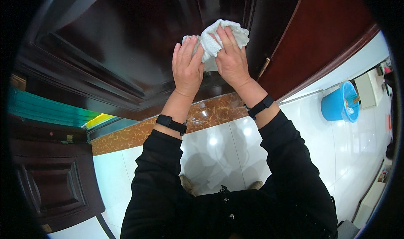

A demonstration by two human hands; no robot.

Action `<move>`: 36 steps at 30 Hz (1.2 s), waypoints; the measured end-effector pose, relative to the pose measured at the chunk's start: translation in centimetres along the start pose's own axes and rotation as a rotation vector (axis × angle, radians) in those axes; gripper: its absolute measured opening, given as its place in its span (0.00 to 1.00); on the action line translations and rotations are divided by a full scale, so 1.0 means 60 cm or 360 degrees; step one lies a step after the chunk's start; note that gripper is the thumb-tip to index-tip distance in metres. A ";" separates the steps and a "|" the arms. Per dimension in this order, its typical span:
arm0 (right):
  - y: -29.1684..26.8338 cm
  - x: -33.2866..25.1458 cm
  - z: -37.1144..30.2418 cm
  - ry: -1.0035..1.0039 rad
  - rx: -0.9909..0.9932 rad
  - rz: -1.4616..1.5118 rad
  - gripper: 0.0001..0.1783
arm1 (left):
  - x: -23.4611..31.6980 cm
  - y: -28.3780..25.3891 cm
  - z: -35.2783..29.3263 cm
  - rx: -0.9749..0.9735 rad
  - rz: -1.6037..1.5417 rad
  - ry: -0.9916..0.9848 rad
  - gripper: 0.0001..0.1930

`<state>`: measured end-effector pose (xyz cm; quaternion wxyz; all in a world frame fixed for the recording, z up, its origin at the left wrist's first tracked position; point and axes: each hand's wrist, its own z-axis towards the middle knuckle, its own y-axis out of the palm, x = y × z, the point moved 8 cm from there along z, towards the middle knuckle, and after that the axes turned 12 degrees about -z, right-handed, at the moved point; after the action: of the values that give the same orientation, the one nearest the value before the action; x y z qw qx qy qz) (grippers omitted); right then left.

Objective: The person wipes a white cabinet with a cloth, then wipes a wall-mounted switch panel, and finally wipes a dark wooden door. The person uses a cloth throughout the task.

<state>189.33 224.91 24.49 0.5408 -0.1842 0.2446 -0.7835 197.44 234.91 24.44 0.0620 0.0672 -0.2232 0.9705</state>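
Looks like I'm mid-wipe, left hand [187,73] laid flat, right hand [232,63] maybe pinching (can't tell), both over a white fluffy cloth [209,42] against the glossy dark-brown panelled wooden door [122,41], so next probably needs even pressure.

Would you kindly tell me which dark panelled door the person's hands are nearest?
The large door across the top, behind the white cloth under the left hand and right hand; the other panelled door, lower left, is farther away.
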 end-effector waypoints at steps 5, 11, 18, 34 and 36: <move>0.019 0.002 -0.023 0.0034 -0.0015 0.0085 0.08 | 0.001 0.012 -0.024 -0.0019 0.0082 -0.0038 0.28; 0.038 0.004 -0.065 0.0089 -0.0003 0.0058 0.11 | -0.005 0.031 -0.057 -0.0081 0.0086 -0.0099 0.30; 0.061 0.000 -0.104 0.0107 0.0045 -0.0031 0.07 | -0.017 0.050 -0.096 -0.0178 0.0047 -0.0110 0.30; 0.058 0.008 -0.117 0.0143 0.0050 0.0077 0.10 | -0.012 0.058 -0.108 -0.0138 -0.0087 -0.0203 0.25; 0.052 0.011 -0.112 0.0120 0.0029 0.0040 0.10 | -0.006 0.056 -0.100 -0.0135 -0.0103 -0.0208 0.27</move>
<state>187.77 224.61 17.23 0.5426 -0.1467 0.2600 -0.7852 196.66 234.54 17.59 0.0815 0.1350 -0.2654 0.9511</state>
